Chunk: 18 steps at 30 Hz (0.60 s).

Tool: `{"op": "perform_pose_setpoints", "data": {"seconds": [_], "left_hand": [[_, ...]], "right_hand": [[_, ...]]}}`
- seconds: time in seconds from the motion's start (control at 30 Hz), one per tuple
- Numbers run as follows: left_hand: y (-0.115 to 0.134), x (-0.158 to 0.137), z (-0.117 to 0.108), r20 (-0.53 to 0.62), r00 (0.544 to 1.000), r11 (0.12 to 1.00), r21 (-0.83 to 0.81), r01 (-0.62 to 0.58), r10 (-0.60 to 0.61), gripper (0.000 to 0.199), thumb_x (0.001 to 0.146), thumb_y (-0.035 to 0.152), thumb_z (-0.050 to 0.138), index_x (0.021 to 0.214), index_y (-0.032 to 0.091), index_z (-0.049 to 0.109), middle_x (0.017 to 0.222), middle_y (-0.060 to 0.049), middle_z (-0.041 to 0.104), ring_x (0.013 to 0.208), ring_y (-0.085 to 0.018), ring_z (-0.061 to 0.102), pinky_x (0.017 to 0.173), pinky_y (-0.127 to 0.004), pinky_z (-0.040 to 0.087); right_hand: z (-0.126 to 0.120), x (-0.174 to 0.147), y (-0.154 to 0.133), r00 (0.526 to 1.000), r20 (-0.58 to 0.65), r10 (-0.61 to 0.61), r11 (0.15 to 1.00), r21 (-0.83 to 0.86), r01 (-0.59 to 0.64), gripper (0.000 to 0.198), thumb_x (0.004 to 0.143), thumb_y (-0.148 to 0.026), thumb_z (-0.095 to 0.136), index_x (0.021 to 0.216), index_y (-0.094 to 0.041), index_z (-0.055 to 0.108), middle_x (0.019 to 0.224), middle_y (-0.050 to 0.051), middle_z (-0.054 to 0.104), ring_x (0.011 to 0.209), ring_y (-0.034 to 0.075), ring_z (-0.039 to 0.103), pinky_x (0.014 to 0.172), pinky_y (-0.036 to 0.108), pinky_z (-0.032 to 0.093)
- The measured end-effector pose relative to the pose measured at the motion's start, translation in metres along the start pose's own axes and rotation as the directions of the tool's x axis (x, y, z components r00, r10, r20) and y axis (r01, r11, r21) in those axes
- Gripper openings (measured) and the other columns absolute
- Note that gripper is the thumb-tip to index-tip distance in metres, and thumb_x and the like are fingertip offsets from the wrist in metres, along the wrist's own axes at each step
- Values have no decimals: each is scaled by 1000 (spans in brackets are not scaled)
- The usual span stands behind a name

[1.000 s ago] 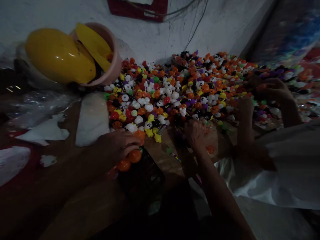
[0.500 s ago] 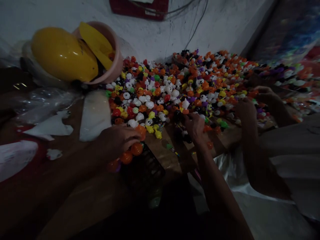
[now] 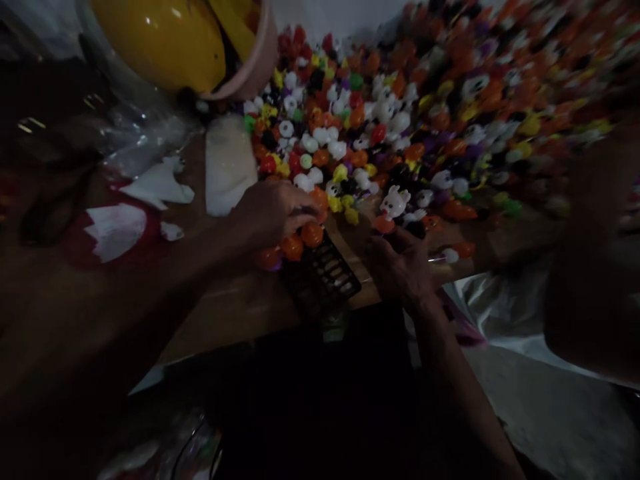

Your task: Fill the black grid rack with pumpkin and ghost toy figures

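Note:
My left hand (image 3: 275, 212) is closed, its fingertips pressed on an orange ball-shaped toy (image 3: 319, 202) at the far edge of a black slotted tray (image 3: 327, 277). More round orange toys (image 3: 293, 247) sit in a row under that hand, along the tray's edge. My right hand (image 3: 404, 263) grips a small white animal-head toy (image 3: 395, 202) with an orange base, held upright just right of the tray. The thumb and finger are at its base; dim light hides the exact grip.
A large heap of small coloured toys (image 3: 345, 120) covers the table's far side. Behind on the left stands a pink bucket (image 3: 257, 63) with a yellow object (image 3: 165, 43). A whitish block (image 3: 230, 167) and clear plastic (image 3: 150, 137) lie left. Another person's arm (image 3: 590, 253) reaches in at right.
The view has turned down and to the left. My right hand has come back from the heap's edge, with the white animal-head toy in it. My left hand stays by the orange toys.

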State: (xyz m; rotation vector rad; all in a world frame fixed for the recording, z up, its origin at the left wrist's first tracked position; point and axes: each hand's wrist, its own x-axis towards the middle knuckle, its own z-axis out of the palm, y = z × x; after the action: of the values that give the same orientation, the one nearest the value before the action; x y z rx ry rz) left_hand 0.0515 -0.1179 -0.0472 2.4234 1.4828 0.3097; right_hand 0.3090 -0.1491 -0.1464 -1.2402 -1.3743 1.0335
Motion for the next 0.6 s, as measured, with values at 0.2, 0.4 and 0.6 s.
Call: {"op": "perform_pose_setpoints", "data": {"seconds": [0.2,0.4,0.6], "left_hand": [[9,2,-4,42,996,997,26,77,-78,23,93,28,64,111,23,78,117,-4,76,110,-27,68,95,-39,52],[11,2,-5,63,994,995,50,83,-86,24,94,27,61,111,25,78,119,-2,75,114,-27,66,100,-38,49],[9,0,-5,49,996,997,30,69,-70,24,95,27,62,112,21,77,114,-3,76,108,-24,66,96,-34,48]], "right_hand": [[36,-16,9,1000,1,13,999,45,-13,24,80,-42,73,88,-20,75,90,2,74,84,19,66,81,35,57],[59,-7,25,998,-16,66,990,129,-63,25,81,-43,74,94,-22,75,95,2,75,88,20,68,82,34,57],[68,7,34,999,27,23,994,103,-26,24,78,-43,75,86,-21,75,89,0,76,87,20,68,85,34,55]]}}
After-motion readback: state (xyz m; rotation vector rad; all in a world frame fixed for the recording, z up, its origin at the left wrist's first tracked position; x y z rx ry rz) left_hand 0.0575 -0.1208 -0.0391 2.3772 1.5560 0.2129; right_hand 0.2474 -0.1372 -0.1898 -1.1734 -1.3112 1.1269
